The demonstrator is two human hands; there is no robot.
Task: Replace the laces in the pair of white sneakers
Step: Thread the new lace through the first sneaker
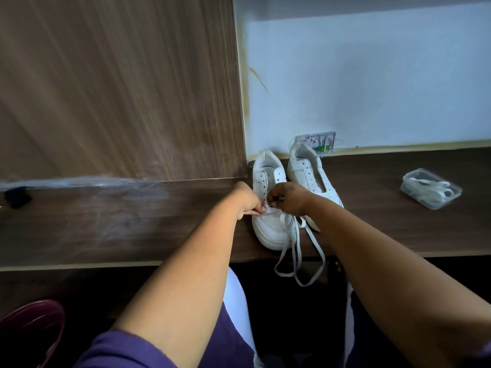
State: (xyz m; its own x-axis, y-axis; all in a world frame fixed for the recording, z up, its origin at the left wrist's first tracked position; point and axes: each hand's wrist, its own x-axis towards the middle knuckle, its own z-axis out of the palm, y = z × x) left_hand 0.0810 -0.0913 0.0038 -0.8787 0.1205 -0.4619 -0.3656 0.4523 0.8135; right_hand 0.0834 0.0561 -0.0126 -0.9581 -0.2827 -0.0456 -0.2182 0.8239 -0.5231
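Two white sneakers stand side by side on the dark wooden desk, toes toward me. My left hand [248, 199] and my right hand [288, 197] meet over the lower eyelets of the left sneaker [268, 227], each pinching the white lace [295, 251] there. The lace's long loose ends trail over the toe and hang off the desk's front edge. The right sneaker [305, 168] has bare eyelets and no lace that I can see; my right forearm covers its toe.
A clear plastic box [431, 188] holding white laces lies on the desk [398, 221] to the right. A wall socket plate [317, 142] sits behind the sneakers. A wooden panel [119, 88] rises at the left. A dark red chair [32, 325] stands at bottom left.
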